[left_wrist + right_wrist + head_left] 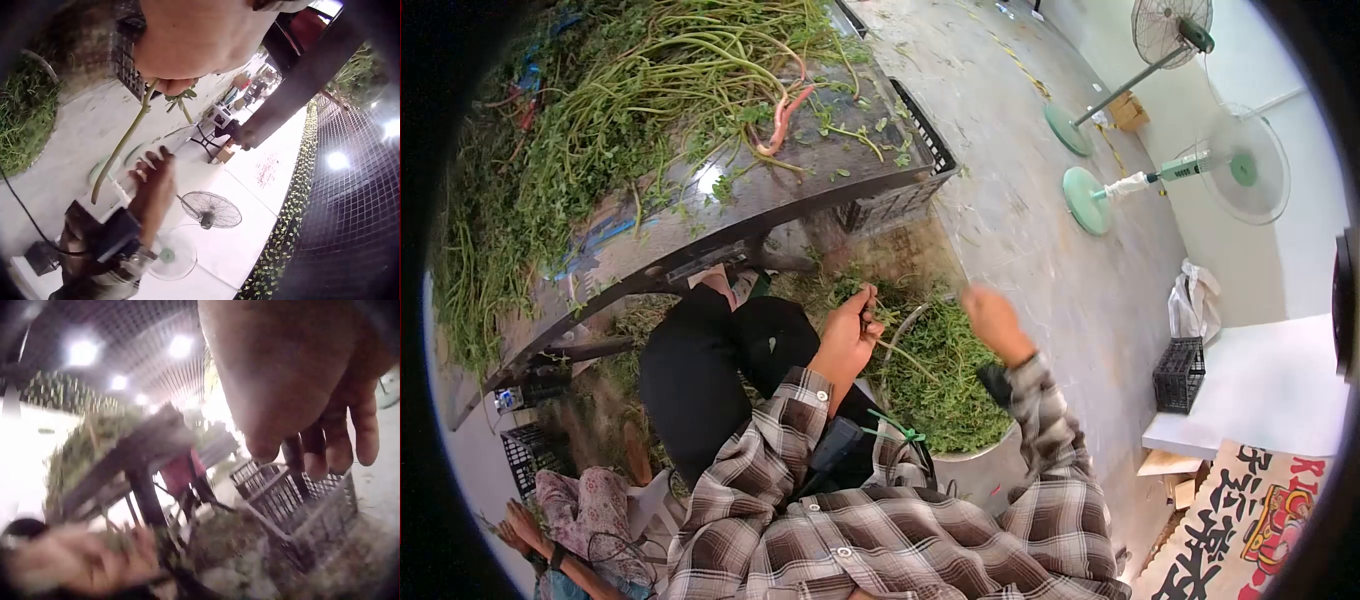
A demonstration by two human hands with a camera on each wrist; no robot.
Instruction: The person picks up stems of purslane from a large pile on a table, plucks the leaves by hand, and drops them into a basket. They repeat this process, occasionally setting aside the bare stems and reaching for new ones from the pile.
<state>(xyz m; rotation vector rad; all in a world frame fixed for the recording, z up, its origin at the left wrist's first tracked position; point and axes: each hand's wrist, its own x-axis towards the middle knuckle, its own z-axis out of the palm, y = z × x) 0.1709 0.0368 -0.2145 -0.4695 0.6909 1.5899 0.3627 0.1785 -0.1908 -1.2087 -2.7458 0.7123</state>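
The left hand [848,345] pinches a green stem [910,358] in front of the knees. In the left wrist view this stem [125,140] hangs from under the left hand [194,37], with a few small leaves at the fingertips. To the right, the blurred right hand [995,322] is raised apart from the stem. Its fingers look loosely bent in the left wrist view and hang apart in the right wrist view, with nothing visible in the right hand [294,375]. Leafy greens [945,395] fill a round container below and between the hands.
A dark table [820,150] bears heaped long-stemmed greens [670,90] at upper left. Black crate [925,125] stands by its corner. Two fans [1088,200] stand on the floor at right. Another person's hands [525,530] show at lower left; plant scraps litter the floor.
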